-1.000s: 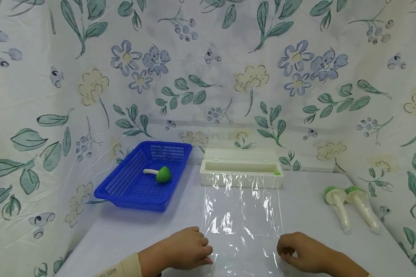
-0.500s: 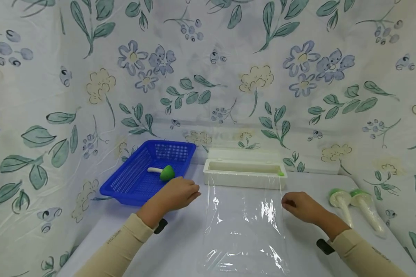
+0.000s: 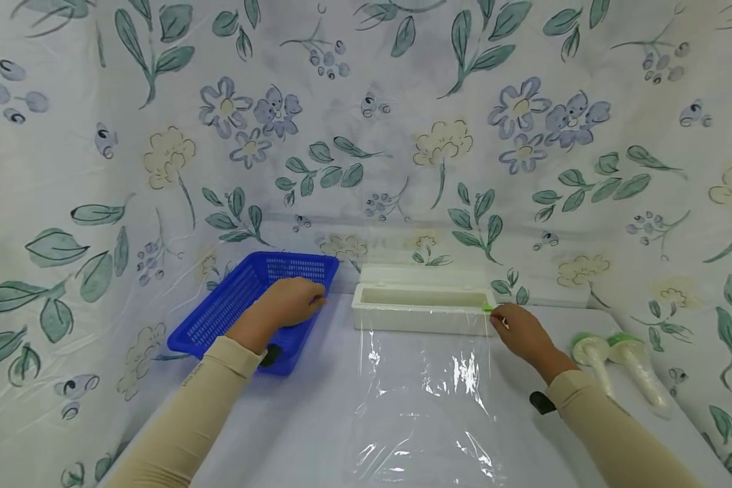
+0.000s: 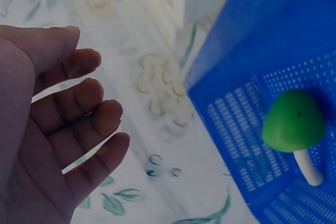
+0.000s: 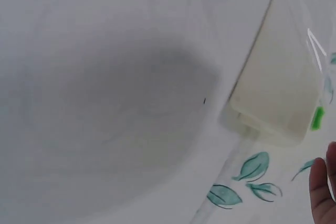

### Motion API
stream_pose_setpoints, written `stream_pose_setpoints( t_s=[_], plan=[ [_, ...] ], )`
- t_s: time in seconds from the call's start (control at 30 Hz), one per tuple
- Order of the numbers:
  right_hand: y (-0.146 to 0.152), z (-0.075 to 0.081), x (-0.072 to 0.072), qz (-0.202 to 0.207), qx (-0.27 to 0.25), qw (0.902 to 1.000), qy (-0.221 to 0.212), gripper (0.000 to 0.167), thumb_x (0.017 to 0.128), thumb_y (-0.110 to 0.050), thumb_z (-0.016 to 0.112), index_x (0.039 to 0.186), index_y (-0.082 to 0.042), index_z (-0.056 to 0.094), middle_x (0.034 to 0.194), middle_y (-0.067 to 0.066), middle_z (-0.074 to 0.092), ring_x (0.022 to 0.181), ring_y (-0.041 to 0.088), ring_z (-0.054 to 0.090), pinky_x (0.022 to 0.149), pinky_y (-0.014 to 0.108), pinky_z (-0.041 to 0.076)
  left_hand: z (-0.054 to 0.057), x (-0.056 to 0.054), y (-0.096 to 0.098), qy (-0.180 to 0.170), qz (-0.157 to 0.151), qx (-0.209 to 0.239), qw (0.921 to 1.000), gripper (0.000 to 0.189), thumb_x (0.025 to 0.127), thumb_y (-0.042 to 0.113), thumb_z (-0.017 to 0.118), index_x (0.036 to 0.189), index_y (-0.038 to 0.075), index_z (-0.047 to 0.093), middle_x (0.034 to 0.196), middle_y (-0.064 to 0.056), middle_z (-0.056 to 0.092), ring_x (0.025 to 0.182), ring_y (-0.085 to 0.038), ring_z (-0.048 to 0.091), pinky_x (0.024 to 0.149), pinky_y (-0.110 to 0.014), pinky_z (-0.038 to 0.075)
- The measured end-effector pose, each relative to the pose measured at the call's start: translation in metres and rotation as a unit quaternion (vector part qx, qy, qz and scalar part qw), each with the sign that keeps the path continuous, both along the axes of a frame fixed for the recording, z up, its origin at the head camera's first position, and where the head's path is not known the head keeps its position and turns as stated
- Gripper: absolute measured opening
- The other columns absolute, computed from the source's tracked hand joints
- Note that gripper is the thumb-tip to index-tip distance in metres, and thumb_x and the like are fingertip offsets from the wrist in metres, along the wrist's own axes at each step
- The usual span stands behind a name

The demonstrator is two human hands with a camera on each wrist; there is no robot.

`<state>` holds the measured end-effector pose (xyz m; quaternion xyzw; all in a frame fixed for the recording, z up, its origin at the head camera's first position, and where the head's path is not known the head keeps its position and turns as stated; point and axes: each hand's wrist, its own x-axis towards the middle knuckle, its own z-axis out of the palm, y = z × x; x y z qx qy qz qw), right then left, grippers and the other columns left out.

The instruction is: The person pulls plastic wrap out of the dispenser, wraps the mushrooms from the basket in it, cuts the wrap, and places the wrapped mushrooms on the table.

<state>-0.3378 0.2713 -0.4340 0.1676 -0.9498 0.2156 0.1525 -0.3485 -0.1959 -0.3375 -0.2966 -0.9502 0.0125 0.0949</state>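
My left hand hovers over the right side of the blue basket, fingers loosely bent and holding nothing in the left wrist view. In that basket lies a green-capped toy mushroom with a white stem; the hand mostly hides it in the head view. A clear sheet of cling film runs from the white cling film dispenser down the table. Beside the dispenser's right end is my right hand, its fingertips close to the green slide cutter but apart from it in the right wrist view.
Two toy mushrooms wrapped in film lie at the table's right side. The dispenser's lid stands raised at the back. A floral curtain hangs behind and at both sides of the white table.
Both hands have moved from the film's near sides toward the back, the left one over the basket, the right one up to the dispenser's right end. The film now lies flat along the table.
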Motion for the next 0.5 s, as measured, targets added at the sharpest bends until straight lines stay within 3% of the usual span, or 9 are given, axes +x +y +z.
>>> stream_pose_setpoints(
  t_s=[0.13, 0.27, 0.37, 0.5],
  plan=[
    [-0.002, 0.0, -0.014, -0.03, -0.03, 0.999, -0.012, 0.017, 0.099, -0.012, 0.056, 0.107, 0.001, 0.064, 0.104, 0.015, 0.062, 0.092, 0.031, 0.059, 0.078, 0.048, 0.048, 0.001, -0.025, -0.02, -0.055, 0.04, 0.009, 0.9977, 0.015, 0.099, 0.026, 0.058, 0.093, 0.014, 0.064, 0.074, 0.004, 0.057, 0.065, -0.014, 0.052, 0.062, -0.035, 0.046],
    [-0.004, -0.001, -0.025, -0.047, -0.049, 0.9977, -0.002, 0.02, 0.099, -0.011, 0.055, 0.107, 0.004, 0.064, 0.108, 0.02, 0.061, 0.097, 0.035, 0.058, 0.081, 0.05, 0.047, -0.005, -0.047, -0.043, -0.1, 0.084, 0.021, 0.9912, 0.019, 0.101, 0.023, 0.054, 0.109, 0.008, 0.063, 0.093, -0.004, 0.065, 0.078, -0.02, 0.06, 0.069, -0.04, 0.049],
    [-0.006, -0.005, -0.032, -0.063, -0.061, 0.9961, -0.001, 0.024, 0.1, -0.014, 0.054, 0.11, 0.005, 0.062, 0.111, 0.02, 0.06, 0.101, 0.036, 0.057, 0.083, 0.051, 0.047, -0.014, -0.058, -0.056, -0.13, 0.128, 0.039, 0.9825, 0.022, 0.101, 0.015, 0.049, 0.118, 0.004, 0.057, 0.109, -0.013, 0.064, 0.093, -0.029, 0.063, 0.077, -0.045, 0.05],
    [-0.009, -0.01, -0.038, -0.08, -0.073, 0.994, -0.017, 0.027, 0.101, -0.016, 0.052, 0.114, 0.006, 0.06, 0.115, 0.022, 0.058, 0.107, 0.039, 0.055, 0.088, 0.052, 0.045, -0.025, -0.067, -0.069, -0.16, 0.17, 0.066, 0.9702, 0.031, 0.097, 0.002, 0.048, 0.128, -0.002, 0.053, 0.125, -0.023, 0.058, 0.114, -0.041, 0.054, 0.09, -0.052, 0.045]
  ],
)
